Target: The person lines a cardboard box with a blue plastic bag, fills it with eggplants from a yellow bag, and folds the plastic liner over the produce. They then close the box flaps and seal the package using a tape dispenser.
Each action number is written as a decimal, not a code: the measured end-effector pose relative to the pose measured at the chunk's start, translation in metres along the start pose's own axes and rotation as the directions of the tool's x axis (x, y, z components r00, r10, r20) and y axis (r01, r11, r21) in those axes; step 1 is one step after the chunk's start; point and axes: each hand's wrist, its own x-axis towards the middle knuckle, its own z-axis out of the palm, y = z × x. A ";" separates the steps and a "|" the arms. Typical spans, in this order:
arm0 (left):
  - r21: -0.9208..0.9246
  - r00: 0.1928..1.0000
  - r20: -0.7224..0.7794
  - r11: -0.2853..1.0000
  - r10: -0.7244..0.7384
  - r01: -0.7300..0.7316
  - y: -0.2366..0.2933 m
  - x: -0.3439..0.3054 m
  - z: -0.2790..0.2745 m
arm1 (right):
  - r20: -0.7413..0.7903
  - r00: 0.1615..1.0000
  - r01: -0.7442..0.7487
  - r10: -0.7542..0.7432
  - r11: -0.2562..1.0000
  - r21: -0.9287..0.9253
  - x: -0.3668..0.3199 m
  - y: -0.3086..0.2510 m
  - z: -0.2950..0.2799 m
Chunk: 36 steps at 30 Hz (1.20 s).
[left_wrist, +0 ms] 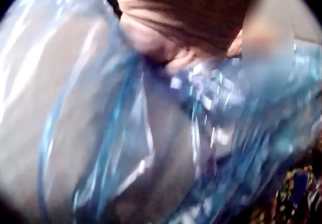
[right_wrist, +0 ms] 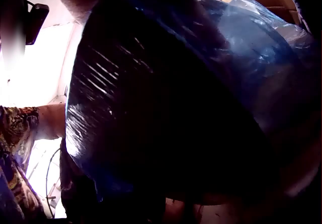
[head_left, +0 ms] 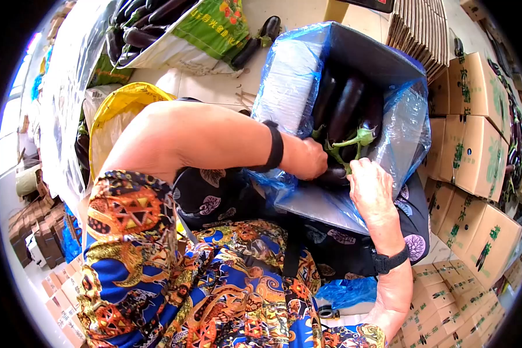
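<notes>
A carton lined with blue plastic film (head_left: 409, 116) holds several dark purple eggplants (head_left: 348, 104) lying lengthwise, with green stems toward the person. Another eggplant (head_left: 332, 176) lies crosswise at the near end, between the two hands. My left hand (head_left: 307, 158), coming in over the left side, curls at this eggplant's left end, its fingertips hidden. My right hand (head_left: 371, 187) reaches in from the near right and pinches at its green stem end. Close to the right fingers stands the green cap (head_left: 364, 137) of another eggplant. Plastic film (left_wrist: 115, 133) fills much of the left wrist view.
A green printed sack (head_left: 209, 35) of eggplants stands at the back left, with loose eggplants (head_left: 268, 29) beside it. A yellow-rimmed container (head_left: 139, 90) is behind the left arm. Flattened cardboard (head_left: 417, 35) and stacked cartons (head_left: 475, 151) line the right.
</notes>
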 end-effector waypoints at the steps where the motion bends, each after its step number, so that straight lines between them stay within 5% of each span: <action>1: -0.048 0.999 0.037 0.999 -0.014 0.015 0.003 -0.009 -0.021 | -0.016 1.000 -0.001 0.001 1.000 0.010 0.000 0.000 -0.004; 3: -0.108 0.997 0.079 0.994 0.008 0.000 0.010 -0.043 -0.086 | -0.040 0.999 -0.001 0.002 0.999 0.035 -0.002 0.000 -0.010; 5: -0.139 0.948 -0.288 0.973 0.137 -0.183 -0.005 -0.068 -0.119 | -0.147 0.989 0.006 0.013 0.991 0.132 -0.002 0.001 -0.021; 7: -0.319 0.795 -0.606 0.922 -0.021 -0.219 -0.020 -0.118 -0.150 | -0.190 0.980 -0.042 0.063 0.993 0.112 0.005 -0.001 -0.031; 8: -0.338 0.734 -0.674 0.918 -0.083 -0.207 -0.030 -0.142 -0.158 | -0.220 0.974 -0.032 0.061 0.991 0.132 0.008 0.000 -0.032; 9: -0.546 0.770 -0.572 0.831 -0.282 -0.101 -0.029 -0.169 -0.168 | -0.223 0.974 -0.014 0.048 0.989 0.149 0.011 0.004 -0.030; 10: -0.493 0.644 -0.727 0.834 -0.238 -0.248 -0.060 -0.177 -0.148 | -0.202 0.979 -0.008 0.034 0.992 0.128 0.013 0.004 -0.028; 12: -0.669 0.730 -0.538 0.740 -0.421 -0.066 -0.056 -0.224 -0.153 | -0.097 0.995 -0.016 0.022 0.998 0.066 0.017 -0.002 -0.026; 14: -0.669 0.623 -0.538 0.737 -0.568 0.094 -0.091 -0.235 -0.093 | -0.003 0.999 0.044 -0.044 0.999 0.017 0.017 -0.008 -0.018; 15: -0.735 0.626 -0.518 0.678 -0.584 0.024 -0.085 -0.242 -0.078 | 0.042 0.995 0.091 -0.093 0.995 0.037 0.017 -0.013 -0.013; 19: -0.832 0.675 -0.331 0.541 -0.659 0.120 -0.086 -0.252 -0.035 | 0.266 0.947 0.185 -0.183 0.983 0.016 0.028 -0.021 0.017; 26: -0.813 0.672 -0.337 0.564 -0.659 0.146 -0.084 -0.245 -0.025 | 0.382 0.889 0.303 -0.253 0.950 -0.077 0.037 -0.021 0.033; 29: -0.743 0.649 -0.501 0.669 -0.572 0.016 -0.086 -0.238 -0.030 | 0.352 0.911 0.226 -0.215 0.974 0.010 0.034 -0.019 0.010; 32: -0.754 0.692 -0.466 0.657 -0.551 0.016 -0.067 -0.237 -0.063 | 0.458 0.872 0.054 -0.171 0.965 0.257 0.035 -0.011 -0.028; 36: -0.653 0.742 -0.525 0.756 -0.418 -0.036 -0.050 -0.223 -0.089 | 0.662 0.732 -0.383 -0.157 0.709 0.592 0.038 0.008 -0.076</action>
